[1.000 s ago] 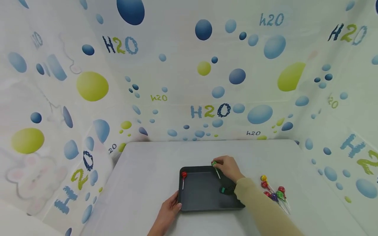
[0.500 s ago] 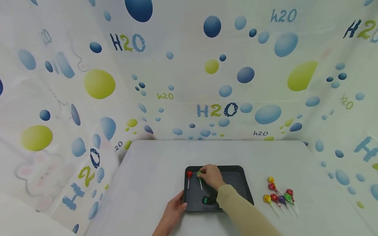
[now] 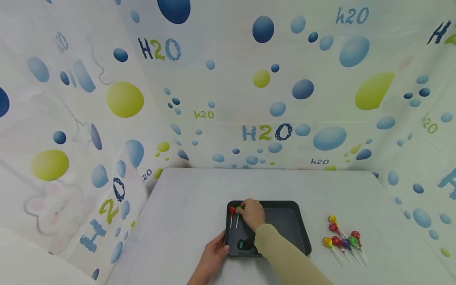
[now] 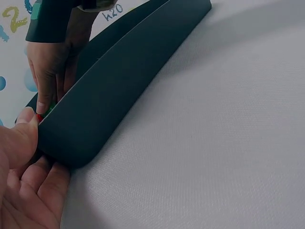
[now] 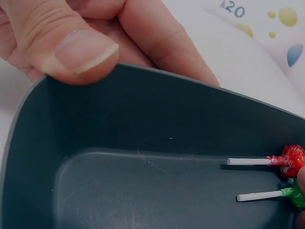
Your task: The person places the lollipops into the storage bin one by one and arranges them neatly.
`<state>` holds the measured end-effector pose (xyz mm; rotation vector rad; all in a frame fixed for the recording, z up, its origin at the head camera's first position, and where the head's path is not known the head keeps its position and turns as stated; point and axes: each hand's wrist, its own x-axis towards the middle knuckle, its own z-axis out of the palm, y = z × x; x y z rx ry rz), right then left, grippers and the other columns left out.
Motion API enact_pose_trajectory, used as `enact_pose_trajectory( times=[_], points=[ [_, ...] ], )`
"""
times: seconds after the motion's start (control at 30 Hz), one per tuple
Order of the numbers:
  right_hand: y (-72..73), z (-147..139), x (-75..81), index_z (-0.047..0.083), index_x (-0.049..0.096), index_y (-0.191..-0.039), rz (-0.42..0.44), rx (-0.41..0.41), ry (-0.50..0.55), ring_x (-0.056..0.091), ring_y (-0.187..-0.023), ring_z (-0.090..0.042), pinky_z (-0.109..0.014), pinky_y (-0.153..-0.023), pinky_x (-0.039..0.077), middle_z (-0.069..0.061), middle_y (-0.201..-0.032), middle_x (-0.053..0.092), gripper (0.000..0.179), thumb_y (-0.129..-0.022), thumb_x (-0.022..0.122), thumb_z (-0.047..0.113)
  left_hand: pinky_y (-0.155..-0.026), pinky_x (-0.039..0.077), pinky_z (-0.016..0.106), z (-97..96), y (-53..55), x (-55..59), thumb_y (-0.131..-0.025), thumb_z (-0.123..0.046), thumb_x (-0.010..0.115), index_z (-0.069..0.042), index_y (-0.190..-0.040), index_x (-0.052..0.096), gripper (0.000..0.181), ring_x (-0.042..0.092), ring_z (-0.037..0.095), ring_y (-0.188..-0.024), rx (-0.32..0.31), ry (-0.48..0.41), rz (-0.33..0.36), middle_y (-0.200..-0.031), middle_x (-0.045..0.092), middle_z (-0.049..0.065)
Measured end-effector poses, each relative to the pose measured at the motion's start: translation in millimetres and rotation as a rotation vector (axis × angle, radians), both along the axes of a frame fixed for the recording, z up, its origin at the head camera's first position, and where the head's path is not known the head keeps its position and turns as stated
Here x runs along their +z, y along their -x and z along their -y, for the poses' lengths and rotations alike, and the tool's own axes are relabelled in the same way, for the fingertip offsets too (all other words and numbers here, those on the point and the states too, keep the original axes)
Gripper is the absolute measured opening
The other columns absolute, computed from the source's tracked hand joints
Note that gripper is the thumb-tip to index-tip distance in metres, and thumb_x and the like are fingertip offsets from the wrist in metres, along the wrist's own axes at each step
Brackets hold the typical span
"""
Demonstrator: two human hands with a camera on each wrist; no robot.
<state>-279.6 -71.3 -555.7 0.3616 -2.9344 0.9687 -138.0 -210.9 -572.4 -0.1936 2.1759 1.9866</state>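
— Head view: anything new?
— Yes. Brought the green lollipop (image 3: 238,208) leftward in the tray (image 3: 281,221), to just beside the red lollipop (image 3: 232,210), pinched in the right hand (image 3: 253,213). Well to that hand's right, on the worktop (image 3: 189,198): loose lollipops (image 3: 345,244).
— Left wrist view?
— Gripping the tray's corner with the left hand (image 4: 28,195), thumb over rim, fingers underneath.
— Right wrist view?
— Showing both sticks (image 5: 259,196) nearly parallel, just apart. Probably close to placed, though not yet let go.

White wall covering w/ blue & lime round spots (image 3: 228,89) reads multicol "H2O" (image 3: 267,132) & single-col "h2O" (image 3: 352,16), several x each.
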Motion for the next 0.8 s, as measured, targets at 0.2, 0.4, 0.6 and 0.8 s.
enact_pose_trajectory(
  times=[0.2,0.4,0.6,0.8],
  points=[
    [0.0,2.0,1.8,0.01,0.074,-0.084,-0.01,0.001,-0.02,0.066,-0.069,-0.018,-0.036,-0.059,0.056,-0.003,-0.08,0.072,0.02,-0.075,0.08,0.026,-0.106,0.04,0.032,-0.1,0.0,-0.8,-0.093,0.0,0.055,0.011,-0.144,0.026,0.06,0.032,0.037,-0.136,-0.01,-0.006,-0.022,-0.148,0.03,0.028],
    [0.8,2.9,-0.1,0.01,0.074,-0.084,-0.019,0.007,-0.025,0.066,-0.068,-0.018,-0.035,-0.058,0.056,-0.003,-0.079,0.071,0.021,-0.075,0.08,0.027,-0.105,0.042,0.031,-0.6,0.2,0.4,-0.093,0.001,0.055,0.012,-0.143,0.026,0.059,0.033,0.037,-0.135,-0.004,-0.005,-0.023,-0.147,0.03,0.029],
    [0.4,1.4,-0.2,0.009,0.074,-0.084,-0.005,0.018,-0.023,0.065,-0.067,-0.017,-0.035,-0.057,0.055,-0.003,-0.078,0.071,0.022,-0.075,0.08,0.028,-0.104,0.043,0.033,-1.0,0.0,0.8,-0.092,0.001,0.056,0.012,-0.143,0.028,0.059,0.035,0.038,-0.134,0.007,0.01,-0.011,-0.146,0.032,0.029],
    [0.9,-1.0,0.9,0.007,0.074,-0.089,0.011,0.023,-0.005,0.065,-0.069,-0.017,-0.035,-0.059,0.056,-0.005,-0.082,0.071,0.024,-0.077,0.079,0.027,-0.104,0.043,0.032,-0.9,-1.4,-0.2,-0.092,0.005,0.055,0.014,-0.142,0.027,0.058,0.035,0.039,-0.134,0.004,0.001,-0.042,-0.145,0.032,0.031]
  ],
)
